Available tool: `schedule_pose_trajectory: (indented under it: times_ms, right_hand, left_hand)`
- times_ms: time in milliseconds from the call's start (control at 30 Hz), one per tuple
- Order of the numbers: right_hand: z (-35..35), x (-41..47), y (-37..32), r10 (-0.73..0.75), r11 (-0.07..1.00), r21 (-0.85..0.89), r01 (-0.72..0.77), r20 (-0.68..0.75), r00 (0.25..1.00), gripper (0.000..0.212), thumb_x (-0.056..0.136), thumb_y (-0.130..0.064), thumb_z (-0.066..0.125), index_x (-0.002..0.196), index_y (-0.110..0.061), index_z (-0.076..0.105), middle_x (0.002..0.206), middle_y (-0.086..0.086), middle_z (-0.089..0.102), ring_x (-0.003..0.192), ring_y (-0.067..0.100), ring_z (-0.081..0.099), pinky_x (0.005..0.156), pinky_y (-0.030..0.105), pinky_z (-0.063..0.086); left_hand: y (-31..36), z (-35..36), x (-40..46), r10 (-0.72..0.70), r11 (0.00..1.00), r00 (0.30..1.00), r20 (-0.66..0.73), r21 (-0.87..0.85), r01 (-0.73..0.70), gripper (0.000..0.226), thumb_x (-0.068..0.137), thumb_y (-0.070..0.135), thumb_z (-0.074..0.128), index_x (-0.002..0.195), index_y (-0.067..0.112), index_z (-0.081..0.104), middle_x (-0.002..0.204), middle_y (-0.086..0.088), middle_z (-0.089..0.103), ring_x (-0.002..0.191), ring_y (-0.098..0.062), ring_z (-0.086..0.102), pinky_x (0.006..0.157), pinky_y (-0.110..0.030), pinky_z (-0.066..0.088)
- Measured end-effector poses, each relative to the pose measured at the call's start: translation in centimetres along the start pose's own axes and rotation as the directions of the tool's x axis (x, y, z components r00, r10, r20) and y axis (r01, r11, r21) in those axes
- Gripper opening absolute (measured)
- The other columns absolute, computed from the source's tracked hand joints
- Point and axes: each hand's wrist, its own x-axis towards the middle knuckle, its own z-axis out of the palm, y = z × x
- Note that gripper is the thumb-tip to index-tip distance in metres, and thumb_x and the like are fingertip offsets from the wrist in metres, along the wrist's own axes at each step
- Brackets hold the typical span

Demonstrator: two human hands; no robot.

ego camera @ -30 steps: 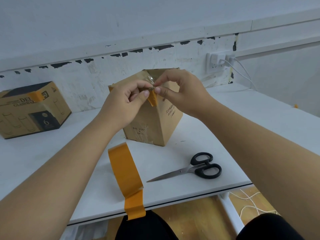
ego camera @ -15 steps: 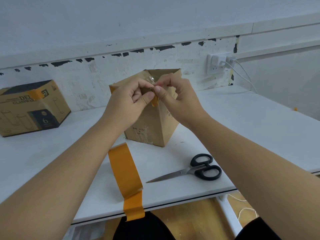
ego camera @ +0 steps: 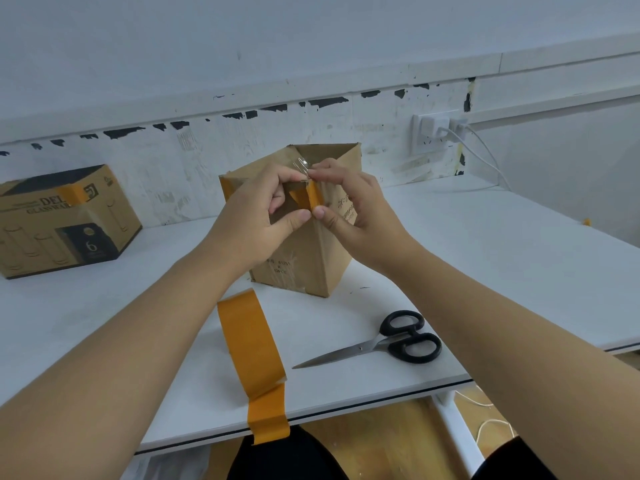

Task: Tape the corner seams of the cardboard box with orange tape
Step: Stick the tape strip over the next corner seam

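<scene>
Both hands meet at the near upper corner of the cardboard box. The left hand has its fingers curled in, thumb stretched to the corner edge, pinching the short strip of orange tape against the cardboard. The right hand pinches the same strip from the other side, its thumb tip just beside the left thumb tip and its forefinger up at the top of the strip. The strip runs down the corner seam from the rim, partly folded between the fingers.

The box stands upright and open-topped on the white bench, a corner turned toward the person, with another bit of orange tape on its far left corner. In front of it the roll of orange tape stands on edge, its loose end hanging over the bench edge. To the right lie black-handled scissors, blades pointing left. At the far left sits a printed glassware carton marked with a 6. A wall socket with a white cable is behind.
</scene>
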Motion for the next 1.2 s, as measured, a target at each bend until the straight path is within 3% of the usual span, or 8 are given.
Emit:
schedule_pose_trajectory:
  times_ms: [267, 467, 533, 633, 800, 933, 1033, 1200]
  right_hand:
    - [0.3, -0.1, 0.4, 0.053, 0.994, 0.095, -0.051, -0.014, 0.998, 0.036, 0.091, -0.022, 0.063, 0.126, -0.019, 0.059, 0.133, -0.008, 0.052, 0.124, 0.016, 0.045, 0.103, 0.011, 0.025]
    - [0.8, 0.1, 0.3, 0.095, 0.982, 0.169, -0.081, -0.073, 0.993, 0.03, 0.092, -0.012, 0.061, 0.121, -0.017, 0.063, 0.13, -0.003, 0.057, 0.122, 0.023, 0.049, 0.101, 0.036, 0.038]
    - [1.1, 0.1, 0.1, 0.117, 0.98, 0.176, -0.098, -0.106, 0.987, 0.028, 0.092, -0.011, 0.06, 0.119, -0.018, 0.064, 0.129, -0.005, 0.058, 0.12, 0.022, 0.05, 0.097, 0.032, 0.039]
    - [1.4, 0.5, -0.2, 0.144, 0.972, 0.205, -0.112, -0.15, 0.978, 0.027, 0.093, -0.005, 0.056, 0.115, -0.017, 0.067, 0.125, -0.003, 0.062, 0.116, 0.023, 0.053, 0.092, 0.026, 0.038]
    - [1.8, 0.5, -0.4, 0.169, 0.964, 0.234, -0.124, -0.183, 0.968, 0.023, 0.093, -0.006, 0.056, 0.11, -0.015, 0.069, 0.119, -0.002, 0.064, 0.115, 0.024, 0.055, 0.091, 0.027, 0.038]
    - [2.3, 0.8, -1.0, 0.198, 0.948, 0.294, -0.125, -0.233, 0.952, 0.015, 0.093, -0.016, 0.058, 0.102, -0.012, 0.07, 0.108, -0.003, 0.065, 0.106, 0.02, 0.06, 0.087, 0.028, 0.04]
    - [2.4, 0.9, -1.1, 0.217, 0.945, 0.292, -0.146, -0.228, 0.949, 0.015, 0.093, -0.017, 0.059, 0.103, -0.013, 0.069, 0.109, -0.003, 0.066, 0.107, 0.023, 0.058, 0.087, 0.031, 0.04]
    - [2.0, 0.9, -0.9, 0.225, 0.957, 0.225, -0.182, -0.185, 0.957, 0.016, 0.094, -0.022, 0.058, 0.105, -0.016, 0.067, 0.109, -0.008, 0.066, 0.11, 0.025, 0.056, 0.088, 0.027, 0.039]
  left_hand:
    - [-0.1, 0.3, -0.1, -0.016, 0.997, 0.997, -0.081, -0.073, 0.01, 0.025, 0.091, 0.013, 0.061, 0.11, 0.027, 0.055, 0.061, 0.008, 0.031, 0.059, -0.002, 0.041, 0.063, -0.007, 0.035]
    - [-0.2, 0.5, -0.1, -0.023, 0.99, 0.993, -0.12, -0.14, 0.006, 0.023, 0.094, 0.01, 0.054, 0.109, 0.026, 0.06, 0.062, 0.013, 0.037, 0.058, 0.0, 0.041, 0.062, -0.008, 0.034]
    - [-0.2, 0.6, -0.1, -0.022, 0.984, 0.992, -0.128, -0.181, -0.001, 0.024, 0.095, 0.007, 0.052, 0.109, 0.024, 0.061, 0.079, 0.019, 0.056, 0.071, 0.008, 0.054, 0.071, -0.005, 0.039]
    - [-0.1, 0.6, 0.0, -0.042, 0.979, 0.991, -0.126, -0.205, 0.015, 0.025, 0.096, 0.008, 0.049, 0.108, 0.027, 0.061, 0.102, 0.022, 0.062, 0.095, 0.007, 0.059, 0.084, -0.009, 0.044]
    - [-0.4, 0.4, -0.1, -0.041, 0.985, 0.993, -0.112, -0.171, 0.022, 0.022, 0.096, 0.008, 0.05, 0.108, 0.018, 0.065, 0.069, 0.032, 0.055, 0.066, 0.012, 0.051, 0.066, -0.002, 0.036]
    - [-0.4, 0.3, -0.1, -0.057, 0.982, 0.994, -0.093, -0.183, 0.039, 0.015, 0.094, 0.023, 0.053, 0.106, 0.029, 0.062, 0.061, 0.011, 0.041, 0.057, -0.004, 0.04, 0.062, -0.019, 0.039]
    - [-0.3, 0.3, 0.2, -0.089, 0.982, 0.99, -0.107, -0.176, 0.069, 0.011, 0.091, 0.027, 0.06, 0.102, 0.028, 0.062, 0.056, 0.009, 0.031, 0.052, -0.006, 0.035, 0.062, -0.029, 0.041]
    - [-0.3, 0.2, 0.4, -0.059, 0.987, 0.993, -0.104, -0.152, 0.042, 0.01, 0.092, 0.024, 0.06, 0.101, 0.025, 0.063, 0.055, 0.009, 0.03, 0.051, -0.006, 0.035, 0.059, -0.013, 0.036]
